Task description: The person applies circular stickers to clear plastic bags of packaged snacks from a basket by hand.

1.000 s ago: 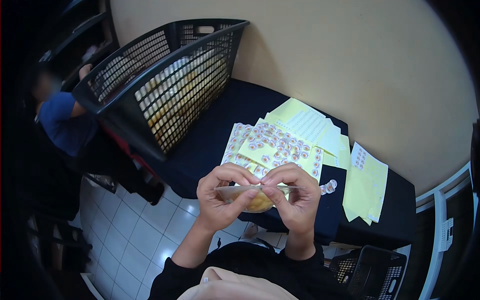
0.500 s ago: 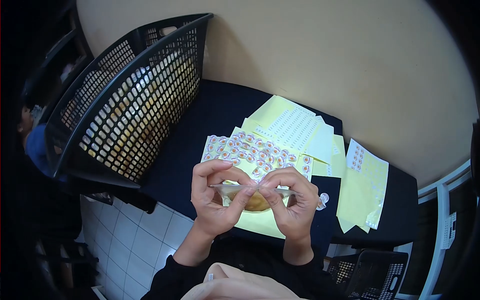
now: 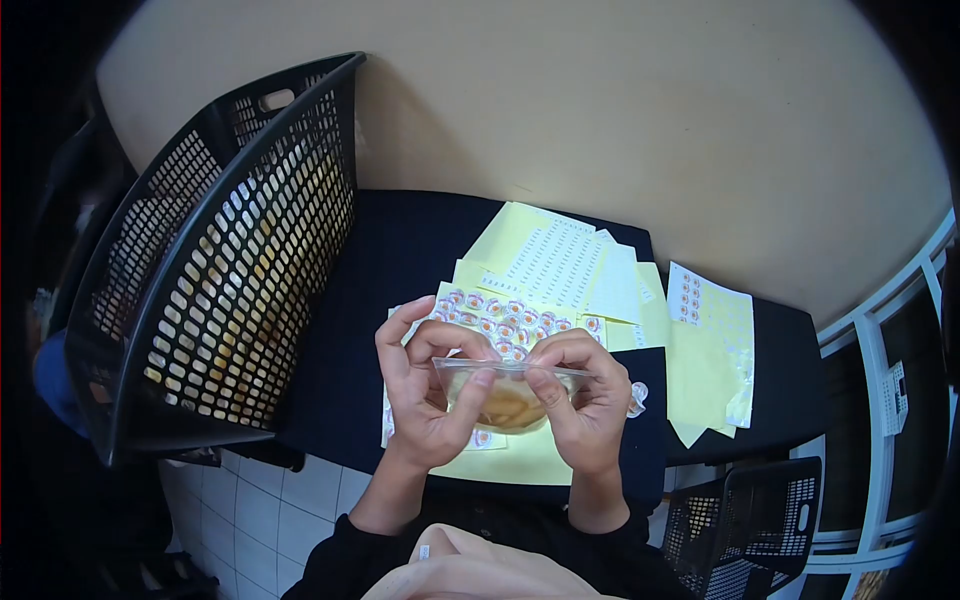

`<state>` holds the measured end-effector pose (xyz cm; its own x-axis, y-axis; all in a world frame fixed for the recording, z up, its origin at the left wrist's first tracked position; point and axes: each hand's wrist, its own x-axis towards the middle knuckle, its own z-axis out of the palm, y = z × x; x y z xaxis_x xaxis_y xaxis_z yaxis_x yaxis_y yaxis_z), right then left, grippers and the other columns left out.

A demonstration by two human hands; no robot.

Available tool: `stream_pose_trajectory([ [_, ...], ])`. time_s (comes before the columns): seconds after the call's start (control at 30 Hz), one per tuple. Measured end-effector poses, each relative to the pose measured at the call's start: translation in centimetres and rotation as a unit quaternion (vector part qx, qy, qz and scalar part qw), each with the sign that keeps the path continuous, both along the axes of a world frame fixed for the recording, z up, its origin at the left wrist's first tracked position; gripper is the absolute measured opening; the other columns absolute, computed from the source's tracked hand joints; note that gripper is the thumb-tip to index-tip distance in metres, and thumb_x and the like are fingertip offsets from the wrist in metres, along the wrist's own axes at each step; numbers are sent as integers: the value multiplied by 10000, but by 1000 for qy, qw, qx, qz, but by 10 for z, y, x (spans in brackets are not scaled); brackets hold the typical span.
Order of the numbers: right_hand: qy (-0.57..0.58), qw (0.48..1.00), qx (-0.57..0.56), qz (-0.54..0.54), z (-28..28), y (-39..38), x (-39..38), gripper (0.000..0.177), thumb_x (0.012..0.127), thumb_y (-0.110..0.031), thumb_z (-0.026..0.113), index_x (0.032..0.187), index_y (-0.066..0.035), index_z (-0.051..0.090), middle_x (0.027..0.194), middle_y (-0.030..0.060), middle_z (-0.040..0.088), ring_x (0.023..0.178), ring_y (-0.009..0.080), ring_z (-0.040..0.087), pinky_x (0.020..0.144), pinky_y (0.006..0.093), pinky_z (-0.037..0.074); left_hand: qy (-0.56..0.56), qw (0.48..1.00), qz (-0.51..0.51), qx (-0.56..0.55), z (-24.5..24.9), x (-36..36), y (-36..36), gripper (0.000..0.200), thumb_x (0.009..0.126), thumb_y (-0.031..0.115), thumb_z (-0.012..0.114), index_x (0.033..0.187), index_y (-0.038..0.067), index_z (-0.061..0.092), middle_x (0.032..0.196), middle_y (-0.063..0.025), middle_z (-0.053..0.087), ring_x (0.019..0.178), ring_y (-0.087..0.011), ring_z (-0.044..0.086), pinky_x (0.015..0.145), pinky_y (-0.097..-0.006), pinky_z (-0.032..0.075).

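A clear plastic pouch (image 3: 512,402) with yellow-brown contents is held up by its top edge, above the sticker sheets. My left hand (image 3: 432,385) pinches the left part of that edge between thumb and fingers. On the right part, my right hand (image 3: 582,400) has its thumb and fingers pressed together in the same way. Behind the pouch, round orange-and-white stickers (image 3: 508,325) cover pale sheets. Both hands hide part of these sheets.
A large black mesh basket (image 3: 235,270) with wrapped items stands at the left on the dark table (image 3: 400,215). Yellow and white label sheets (image 3: 565,262) lie at the back, and another sheet (image 3: 710,350) at the right. A black crate (image 3: 750,515) is below right.
The pouch has tilted so that more of its front and contents show. My hands remain on its top edge. The camera view has shifted, with the basket now lower and further left.
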<state>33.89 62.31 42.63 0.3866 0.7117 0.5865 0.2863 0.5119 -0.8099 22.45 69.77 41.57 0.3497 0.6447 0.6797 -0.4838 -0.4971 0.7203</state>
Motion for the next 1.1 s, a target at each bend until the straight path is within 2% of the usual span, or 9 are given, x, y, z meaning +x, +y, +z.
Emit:
stream_pose_trajectory([
  [0.17, 20, 1000, -11, -9, 14, 11, -16, 252, 676, 15, 636, 905, 3, 531, 769, 103, 604, 733, 173, 603, 717, 261, 448, 4, 1000, 2, -6, 5, -13, 14, 571, 731, -77, 520, 1197, -15, 195, 811, -90, 501, 774, -119, 514, 739, -241, 416],
  [0.23, -82, 995, 17, -46, 16, 16, -19, 351, 657, 23, 645, 977, -12, 507, 758, 99, 623, 745, 181, 620, 747, 275, 449, 14, 1000, 5, 14, 5, -17, 18, 553, 750, -59, 508, 1204, -18, 193, 801, -83, 484, 759, -114, 502, 725, -234, 419],
  [0.33, -109, 992, 28, -57, 14, 23, -25, 396, 644, 30, 657, 1003, -18, 497, 726, 93, 632, 722, 177, 625, 742, 279, 450, 27, 999, 14, 35, -2, -24, 23, 535, 754, -54, 502, 1198, -20, 206, 805, -85, 482, 756, -110, 496, 712, -231, 416],
  [0.47, -128, 989, 19, -66, 14, 30, -34, 381, 649, 30, 655, 994, -12, 498, 710, 90, 630, 718, 173, 625, 736, 274, 448, 59, 995, 29, 70, -4, -35, 31, 576, 739, -68, 501, 1222, -33, 188, 829, -100, 494, 779, -117, 502, 717, -243, 417],
  [0.57, -111, 992, 7, -54, 12, 36, -39, 378, 650, 33, 655, 991, -9, 495, 713, 94, 630, 716, 169, 625, 727, 268, 447, 19, 999, 19, 32, 3, -38, 30, 639, 737, -63, 507, 1258, -44, 140, 818, -100, 499, 765, -121, 512, 719, -247, 425],
  [0.67, -114, 992, 19, -46, 11, 43, -44, 367, 655, 33, 651, 985, -8, 496, 714, 93, 629, 712, 166, 624, 703, 259, 451, 44, 998, 39, 39, 2, -45, 34, 677, 732, -55, 521, 1274, -49, 116, 798, -96, 507, 738, -122, 523, 712, -245, 434],
  [0.97, -97, 994, 9, -45, 8, 55, -52, 334, 665, 28, 647, 960, 3, 492, 712, 100, 623, 719, 167, 623, 696, 245, 449, 49, 989, 107, 89, -5, -49, 46, 624, 730, -49, 530, 1241, -62, 173, 766, -98, 523, 720, -115, 527, 676, -215, 423],
  [1.1, -90, 995, 11, -29, 5, 60, -51, 434, 671, 37, 632, 1050, 9, 423, 722, 90, 602, 768, 170, 595, 759, 279, 416, 46, 990, 102, 84, -6, -47, 50, 623, 731, -48, 528, 1240, -65, 168, 764, -98, 520, 713, -117, 523, 675, -215, 420],
])
